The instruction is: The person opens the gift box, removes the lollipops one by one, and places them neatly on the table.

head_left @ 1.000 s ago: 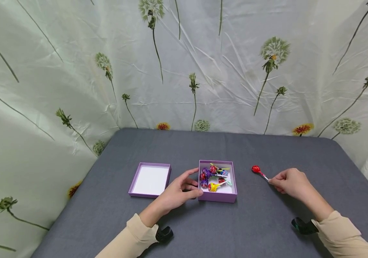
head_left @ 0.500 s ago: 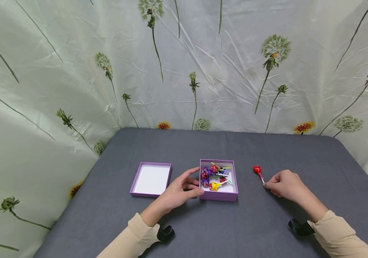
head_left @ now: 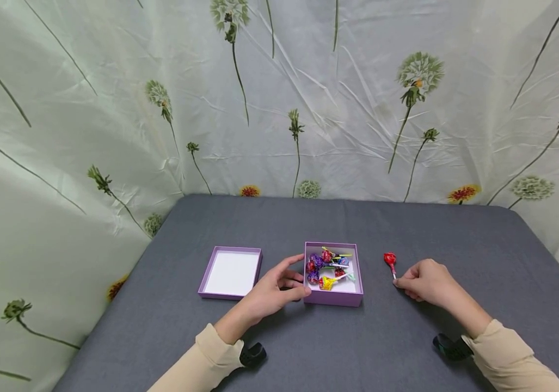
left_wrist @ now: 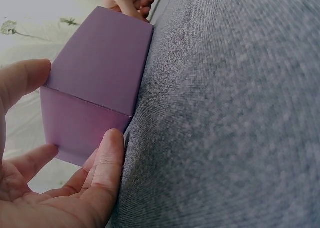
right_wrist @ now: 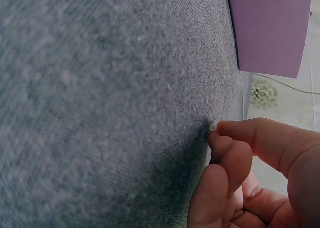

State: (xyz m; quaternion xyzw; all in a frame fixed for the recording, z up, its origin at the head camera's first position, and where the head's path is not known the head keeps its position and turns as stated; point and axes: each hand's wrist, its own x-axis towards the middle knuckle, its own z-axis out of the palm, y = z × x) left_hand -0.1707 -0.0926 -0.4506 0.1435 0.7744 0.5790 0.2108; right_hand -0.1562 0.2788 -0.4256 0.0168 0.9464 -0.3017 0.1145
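Note:
In the head view, my right hand [head_left: 427, 282] pinches the white stick of a red-wrapped lollipop [head_left: 389, 259] to the right of the box, with the candy end pointing away. The right wrist view shows just the stick's end [right_wrist: 213, 127] between thumb and finger; the rest is hidden. A purple open-topped box [head_left: 334, 298] holds several lollipops [head_left: 328, 269] in purple, red, yellow and blue wrappers. My left hand [head_left: 275, 291] touches the box's left side, thumb at the near corner and spread fingertips along the wall, as in the left wrist view of the box [left_wrist: 100, 63].
A shallow purple lid [head_left: 230, 272] with a white inside lies left of the box, close to the left hand. Grey cloth [head_left: 357, 348] covers the table. Behind it hangs a pale curtain [head_left: 348, 109] printed with dandelions.
My right hand has moved left, and the lollipop has swung from slanting to nearly straight away from me, its candy end about in place. My left hand stays at the box.

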